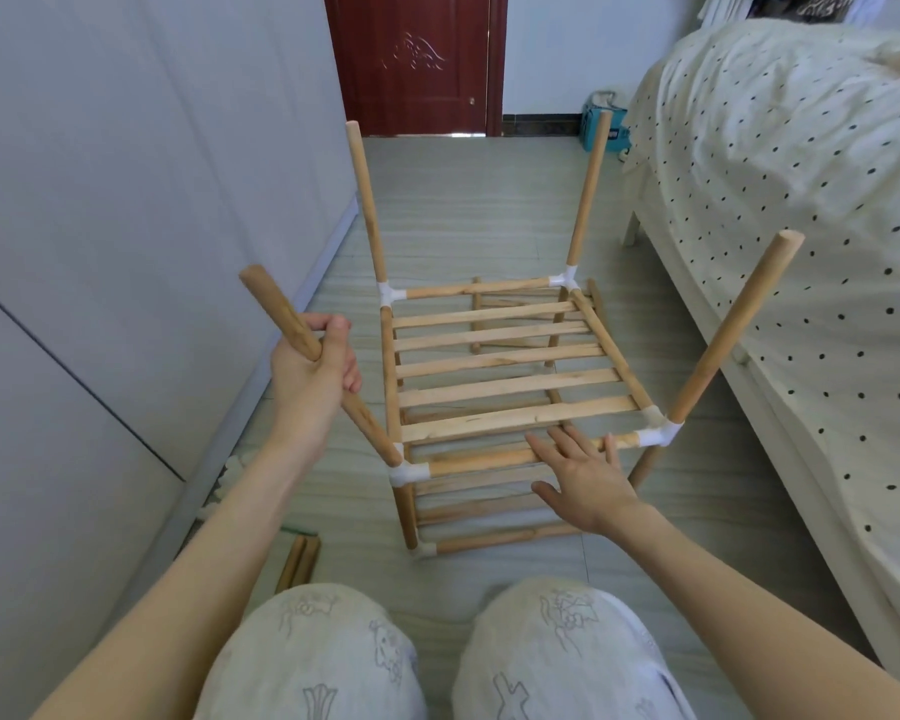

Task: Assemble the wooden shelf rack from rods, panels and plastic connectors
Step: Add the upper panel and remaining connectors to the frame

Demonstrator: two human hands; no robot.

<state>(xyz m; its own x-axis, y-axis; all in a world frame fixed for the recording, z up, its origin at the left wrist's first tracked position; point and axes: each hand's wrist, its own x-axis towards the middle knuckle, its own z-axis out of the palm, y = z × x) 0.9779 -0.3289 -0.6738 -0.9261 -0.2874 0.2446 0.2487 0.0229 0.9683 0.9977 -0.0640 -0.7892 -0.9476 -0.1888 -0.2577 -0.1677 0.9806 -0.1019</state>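
Observation:
The partly built wooden rack stands on the floor before my knees. Its slatted panel (505,363) sits level between white plastic corner connectors (409,472). Upright rods rise from all corners: far left (365,200), far right (588,189) and near right (728,330). My left hand (313,371) grips the near left rod (281,314), which leans outward to the left from its connector. My right hand (583,475) lies flat with straight fingers on the front horizontal rod (489,459). A lower tier shows beneath the panel.
Two loose rods (298,561) lie on the floor by my left knee. A second slatted panel (515,314) lies on the floor behind the rack. A bed (801,200) runs along the right, a white wall on the left, a dark red door (417,59) beyond.

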